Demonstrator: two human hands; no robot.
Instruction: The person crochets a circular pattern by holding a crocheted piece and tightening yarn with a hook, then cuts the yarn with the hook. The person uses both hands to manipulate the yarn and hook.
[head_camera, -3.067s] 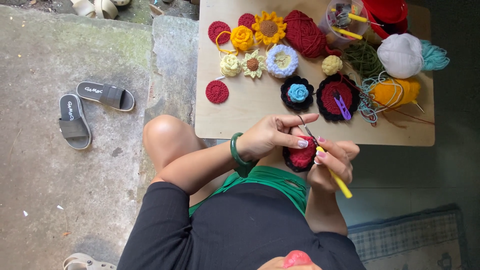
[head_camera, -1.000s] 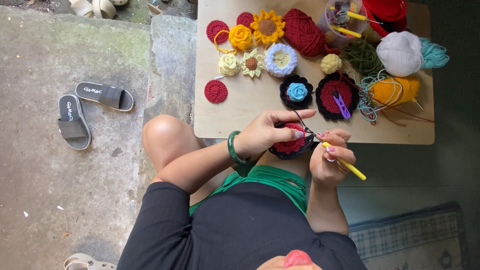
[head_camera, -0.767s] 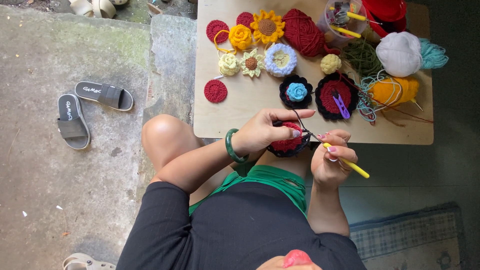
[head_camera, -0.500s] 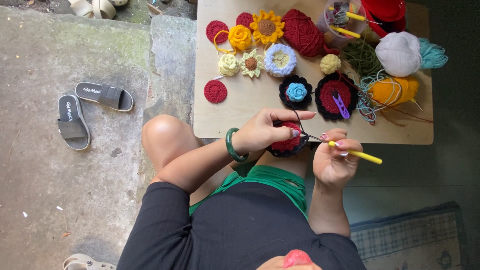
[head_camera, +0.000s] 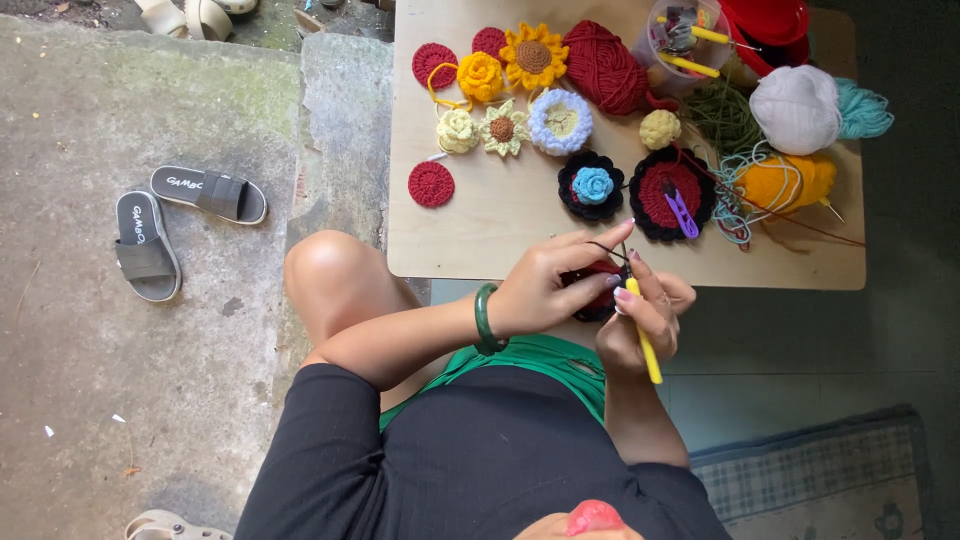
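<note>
1. The right hand (head_camera: 648, 315) is closed round a yellow crochet hook (head_camera: 644, 338), tip up at the work; best kept low and angled for a clean stitch.
2. The left hand (head_camera: 548, 285) pinches the red-and-black crochet piece (head_camera: 598, 296) just off the near edge of the wooden table (head_camera: 500, 235); a firm pinch beside the hook would steady it.
3. The dark yarn (head_camera: 606, 250) loops over that hand, towards the table; I'd keep it lightly taut.
</note>
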